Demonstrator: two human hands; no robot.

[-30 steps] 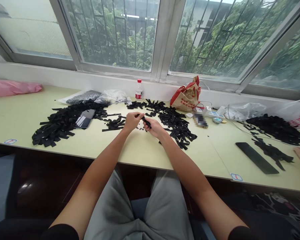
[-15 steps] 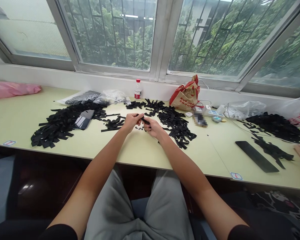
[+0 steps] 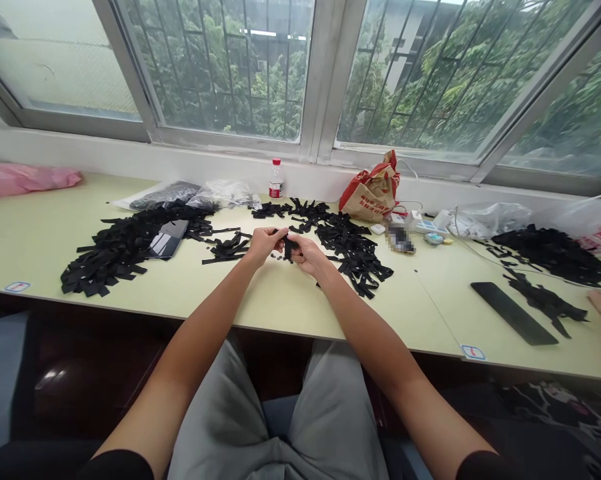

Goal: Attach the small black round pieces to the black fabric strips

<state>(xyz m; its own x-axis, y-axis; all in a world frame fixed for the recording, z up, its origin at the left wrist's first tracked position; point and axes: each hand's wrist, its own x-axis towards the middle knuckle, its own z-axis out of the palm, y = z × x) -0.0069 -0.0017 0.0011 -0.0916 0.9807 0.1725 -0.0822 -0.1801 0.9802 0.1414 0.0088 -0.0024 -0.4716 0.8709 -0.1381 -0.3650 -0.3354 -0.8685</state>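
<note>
Between my two hands, over the middle of the pale table point(image 3: 275, 300), is a black strip point(image 3: 289, 251) whose end hangs down. My left hand point(image 3: 264, 244) pinches it from the left, fingers closed. On the right, my right hand point(image 3: 307, 256) has its fingers closed round the same strip. Small dark round pieces lie on the table just under the hands, partly hidden. A few loose black strips point(image 3: 226, 248) lie left of my left hand. Beyond and right of my right hand spreads a pile of black strips point(image 3: 347, 243).
A large black strip pile point(image 3: 113, 250) and a dark flat phone-like device point(image 3: 167, 240) lie left. A bottle point(image 3: 276, 180) and a paper bag point(image 3: 373, 192) stand at the back. Farther right are a dark flat bar point(image 3: 513, 312) and another black pile point(image 3: 555, 253).
The black strip between my hands now hangs down, where before it lay more level between the fingers. Both hands have stayed almost in place.
</note>
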